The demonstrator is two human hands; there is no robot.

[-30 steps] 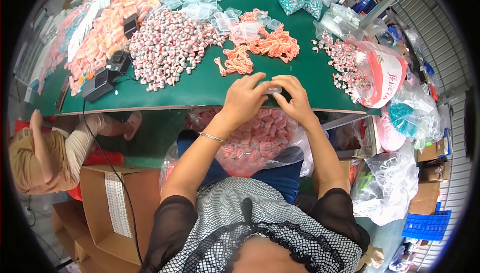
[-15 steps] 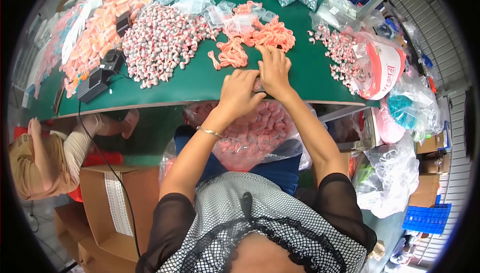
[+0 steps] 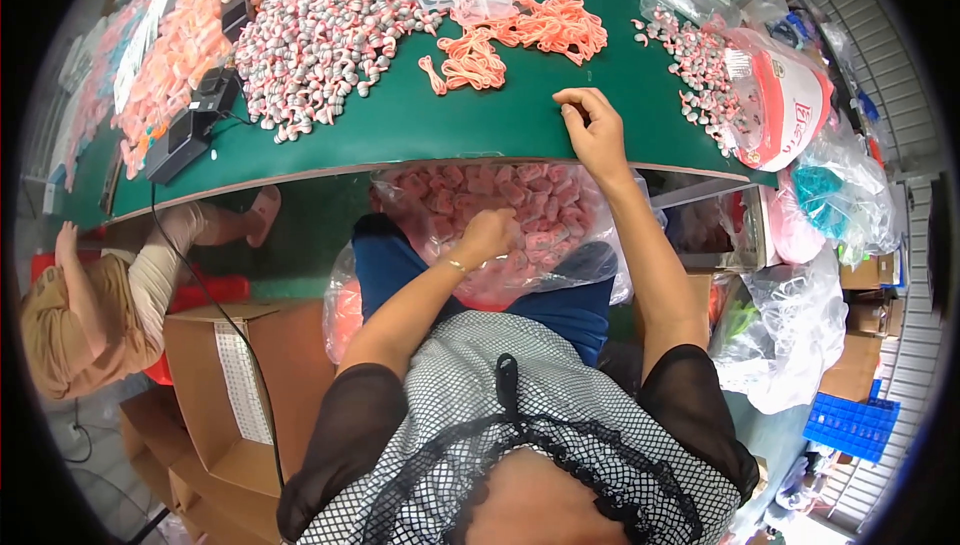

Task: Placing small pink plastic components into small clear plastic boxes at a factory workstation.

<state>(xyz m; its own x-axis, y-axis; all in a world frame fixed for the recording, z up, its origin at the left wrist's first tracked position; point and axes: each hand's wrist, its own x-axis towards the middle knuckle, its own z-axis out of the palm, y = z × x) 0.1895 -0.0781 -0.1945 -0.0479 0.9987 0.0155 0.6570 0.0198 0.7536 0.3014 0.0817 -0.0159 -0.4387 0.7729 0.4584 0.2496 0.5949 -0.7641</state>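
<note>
With left hand (image 3: 490, 236) at pink plastic cases (image 3: 480, 183), frame centre; cannot tell grip.
With right hand (image 3: 597, 130) over green tabletop (image 3: 450, 130), upper centre-right, curled narrowly open.

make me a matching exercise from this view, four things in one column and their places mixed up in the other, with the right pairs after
Things
1. left hand
2. right hand
3. orange cords
4. cardboard box

Places
A. in loose bundles near the clear plastic cases
B. at the bag of pink pieces
C. lower left of the picture
D. by the front edge of the green table

Pairs: 1-B, 2-D, 3-A, 4-C
</note>
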